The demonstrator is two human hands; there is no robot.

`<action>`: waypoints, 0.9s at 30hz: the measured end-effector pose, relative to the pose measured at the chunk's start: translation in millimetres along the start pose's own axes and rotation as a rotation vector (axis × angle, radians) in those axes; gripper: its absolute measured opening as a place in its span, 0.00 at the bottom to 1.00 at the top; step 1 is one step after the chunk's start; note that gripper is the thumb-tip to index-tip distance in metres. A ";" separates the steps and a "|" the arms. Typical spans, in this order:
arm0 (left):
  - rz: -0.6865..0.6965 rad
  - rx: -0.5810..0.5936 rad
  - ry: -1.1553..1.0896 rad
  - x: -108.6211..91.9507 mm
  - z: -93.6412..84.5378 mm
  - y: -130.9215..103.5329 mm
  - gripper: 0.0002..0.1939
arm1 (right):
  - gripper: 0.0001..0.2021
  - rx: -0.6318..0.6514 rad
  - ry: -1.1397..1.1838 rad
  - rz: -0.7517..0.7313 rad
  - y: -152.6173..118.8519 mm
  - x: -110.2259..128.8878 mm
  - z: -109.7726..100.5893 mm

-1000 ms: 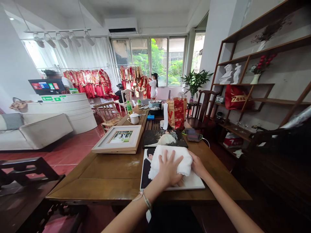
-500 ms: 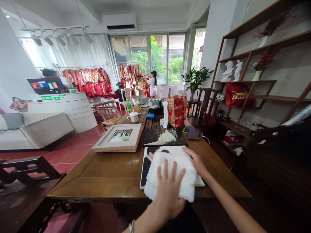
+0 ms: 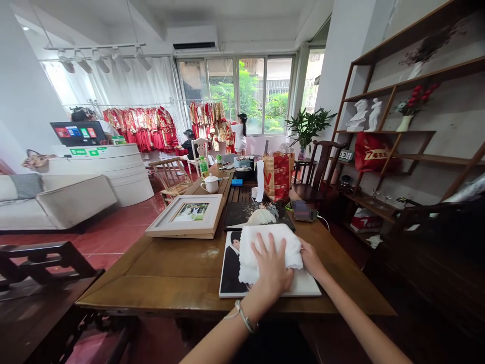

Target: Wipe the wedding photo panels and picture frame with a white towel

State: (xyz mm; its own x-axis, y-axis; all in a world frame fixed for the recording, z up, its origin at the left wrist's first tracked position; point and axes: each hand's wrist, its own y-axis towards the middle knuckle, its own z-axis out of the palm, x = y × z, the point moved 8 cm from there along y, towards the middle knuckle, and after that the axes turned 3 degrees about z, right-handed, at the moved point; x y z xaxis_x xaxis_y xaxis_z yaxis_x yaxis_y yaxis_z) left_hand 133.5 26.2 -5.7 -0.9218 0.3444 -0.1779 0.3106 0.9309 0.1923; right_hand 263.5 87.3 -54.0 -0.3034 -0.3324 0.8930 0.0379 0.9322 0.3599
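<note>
A white cloth lies over a photo panel, covering much of its picture of a person in a dark suit. My left hand, a bracelet on its wrist, presses flat on the cloth with fingers spread. At the panel's right edge, my right hand has its fingers bent around the side, the tips partly hidden by the cloth. Just behind is a dark photo panel showing a white dress. To the left, a pale framed photo rests on another frame.
On the wooden table stand a white lidded teapot, a red-and-brown paper bag and a device with a cable. Shelves rise at right. Beyond, a person is beside red garments on racks.
My left hand and the cloth have moved up and right over the panel, uncovering more of the dark suit. My right hand has shifted from the top corner down the right edge.
</note>
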 end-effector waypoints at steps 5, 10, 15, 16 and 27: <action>0.091 0.123 -0.047 -22.3 3.6 -48.2 0.43 | 0.20 0.039 0.024 -0.006 3.1 -3.2 -3.1; 0.204 0.243 -0.120 -24.6 3.3 -89.0 0.47 | 0.18 0.038 -0.033 -0.017 3.8 -3.8 -2.9; 0.129 0.113 -0.051 14.0 -2.8 -61.3 0.42 | 0.18 0.017 -0.148 -0.057 -1.8 3.8 2.8; 0.091 0.085 -0.015 25.3 -3.8 -49.2 0.40 | 0.18 0.015 -0.170 -0.059 -2.6 4.6 3.5; 0.018 0.030 0.132 82.2 -12.4 -24.7 0.36 | 0.19 -0.014 -0.199 -0.040 -3.7 8.6 2.6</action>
State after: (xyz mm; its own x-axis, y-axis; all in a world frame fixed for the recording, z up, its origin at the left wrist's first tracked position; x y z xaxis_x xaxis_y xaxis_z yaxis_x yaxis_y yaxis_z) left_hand 47.1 30.0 -13.1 -0.9378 0.3442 -0.0456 0.3327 0.9285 0.1652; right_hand 258.2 81.4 -48.3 -0.4869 -0.3332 0.8074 0.0351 0.9162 0.3992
